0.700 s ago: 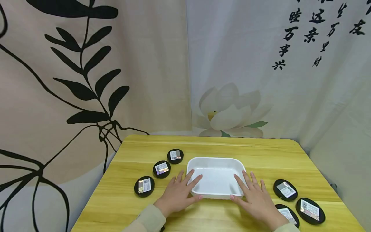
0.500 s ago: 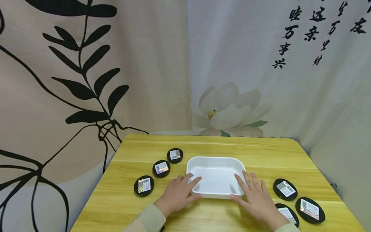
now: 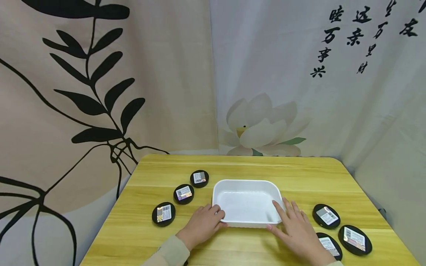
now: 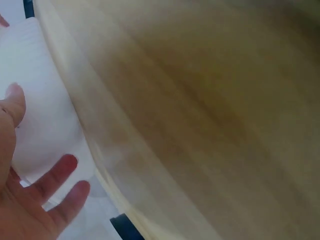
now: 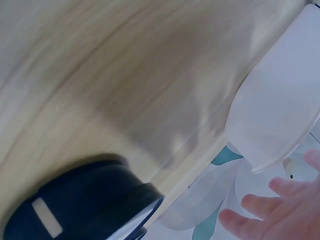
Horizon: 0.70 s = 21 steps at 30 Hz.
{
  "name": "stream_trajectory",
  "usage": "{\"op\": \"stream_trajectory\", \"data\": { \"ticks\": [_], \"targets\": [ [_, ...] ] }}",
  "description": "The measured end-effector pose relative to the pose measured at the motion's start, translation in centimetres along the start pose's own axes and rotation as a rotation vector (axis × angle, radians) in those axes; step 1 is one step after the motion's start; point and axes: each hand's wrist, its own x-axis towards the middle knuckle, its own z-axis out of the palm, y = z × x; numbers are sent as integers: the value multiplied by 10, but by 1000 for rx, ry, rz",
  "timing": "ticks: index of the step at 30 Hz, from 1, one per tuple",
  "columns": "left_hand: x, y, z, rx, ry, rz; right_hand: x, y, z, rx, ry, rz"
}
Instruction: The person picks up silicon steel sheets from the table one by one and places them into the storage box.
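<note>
A shallow white tray (image 3: 247, 223) with rounded corners stands on the wooden table, its inside bare. My left hand (image 3: 203, 223) grips its near left corner. The index finger bends over the rim while the thumb lies at the front wall. In the left wrist view, that thumb touches the white tray wall (image 4: 45, 100) and two other fingers stretch out beside it. My right hand (image 3: 296, 229) rests at the near right corner, fingers fairly straight and spread, the thumb by the front wall. The right wrist view shows several of its fingers beside the tray (image 5: 280, 100).
Left of the tray, three round black containers with labels, a near one (image 3: 164, 214), a middle one (image 3: 183, 194) and a far one (image 3: 199, 178), form a slanting row. Three more, (image 3: 326, 216) among them, sit to the right by my right forearm. A printed curtain (image 3: 179, 74) hangs behind the table (image 3: 266, 168).
My left fingers have drawn in from spread out to bent over the tray's corner. My right hand has shifted slightly, and its fingers remain extended. The tray has hardly moved.
</note>
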Motion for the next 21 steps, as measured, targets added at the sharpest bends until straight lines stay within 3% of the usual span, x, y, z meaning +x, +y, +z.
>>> {"op": "stream_trajectory", "data": {
  "ticks": [9, 21],
  "targets": [
    [0, -1, 4, 59, 43, 84, -4, 2, -4, -11, 10, 21],
    [1, -2, 7, 41, 51, 87, -13, 11, -5, -14, 47, 20]
  ]
}}
